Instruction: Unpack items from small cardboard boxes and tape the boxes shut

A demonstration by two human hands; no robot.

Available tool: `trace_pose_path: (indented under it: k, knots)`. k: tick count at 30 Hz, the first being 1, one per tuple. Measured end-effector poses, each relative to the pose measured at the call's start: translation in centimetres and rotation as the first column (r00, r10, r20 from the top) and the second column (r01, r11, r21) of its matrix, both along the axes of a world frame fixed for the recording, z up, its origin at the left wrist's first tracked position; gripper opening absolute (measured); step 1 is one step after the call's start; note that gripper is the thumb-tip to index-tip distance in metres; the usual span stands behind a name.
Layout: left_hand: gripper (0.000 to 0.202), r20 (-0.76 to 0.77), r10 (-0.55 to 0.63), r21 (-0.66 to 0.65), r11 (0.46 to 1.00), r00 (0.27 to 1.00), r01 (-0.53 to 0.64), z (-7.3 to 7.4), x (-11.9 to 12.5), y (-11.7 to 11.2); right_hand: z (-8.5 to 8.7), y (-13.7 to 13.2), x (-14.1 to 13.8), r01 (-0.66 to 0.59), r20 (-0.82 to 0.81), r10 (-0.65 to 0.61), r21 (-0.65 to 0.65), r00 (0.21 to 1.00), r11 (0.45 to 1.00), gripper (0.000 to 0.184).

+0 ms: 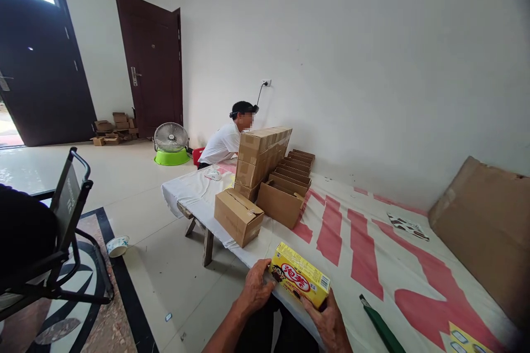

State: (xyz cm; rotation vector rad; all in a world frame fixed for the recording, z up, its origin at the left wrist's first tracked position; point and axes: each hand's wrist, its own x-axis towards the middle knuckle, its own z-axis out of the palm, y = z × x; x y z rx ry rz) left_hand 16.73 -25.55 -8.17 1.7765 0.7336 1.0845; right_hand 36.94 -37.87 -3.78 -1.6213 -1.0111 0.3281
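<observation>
A yellow snack box (298,276) with red and white lettering is tilted above the near edge of the table, in front of my lap. My left hand (255,288) grips its left end, fingers behind and thumb in front. At the lower right corner my right hand (325,317) is closed on the same box, thumb across the front. Just beyond it stands a closed brown carton (239,217). To the right lies a green-handled tool (381,322), partly cut off by the frame; its kind is unclear.
Stacked taped cartons (263,154) and a row of open cartons (281,201) stand on the cloth-covered table (335,231). A co-worker in a white shirt (221,143) sits behind them. A large cardboard sheet (480,237) leans right. A yellow sticker sheet (466,339) lies near the corner.
</observation>
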Motion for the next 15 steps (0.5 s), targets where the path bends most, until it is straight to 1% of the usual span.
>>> trace_pose_path:
  k: [3,5,6,8,10,13,15]
  knots:
    - [0.066,-0.018,0.031,0.033,0.999,0.999,-0.031,0.2,-0.4,-0.1,0.6,-0.5,-0.3,-0.011,-0.076,0.011,0.007,0.997,1.0,0.057]
    - [0.065,-0.032,0.034,0.025,0.999,0.999,-0.033,0.3,-0.8,-0.2,1.0,-0.9,-0.6,-0.029,-0.121,0.026,-0.023,0.992,0.999,0.057]
    - [0.064,-0.04,0.025,0.015,1.0,0.999,-0.024,0.2,-1.0,-0.2,1.2,-1.2,-0.6,-0.028,-0.116,0.021,-0.06,0.993,0.998,0.058]
    - [0.063,-0.055,0.01,-0.005,1.0,0.998,-0.011,0.0,-1.3,-0.2,1.3,-1.5,-0.4,-0.003,-0.057,-0.005,-0.138,0.998,0.99,0.057]
    - [0.063,-0.068,0.004,-0.02,1.0,0.998,-0.005,-0.3,-1.5,-0.2,1.3,-1.4,0.1,0.023,-0.024,-0.027,-0.153,0.999,0.988,0.057]
    - [0.063,-0.084,0.007,-0.027,1.0,0.996,-0.009,-0.4,-1.8,-0.2,1.5,-0.1,1.3,0.064,-0.032,-0.068,-0.106,0.997,0.992,0.061]
    - [0.062,-0.09,0.009,-0.02,1.0,0.996,-0.011,-0.4,-1.9,-0.3,2.0,1.8,2.1,0.075,-0.035,-0.078,-0.075,0.996,0.994,0.065]
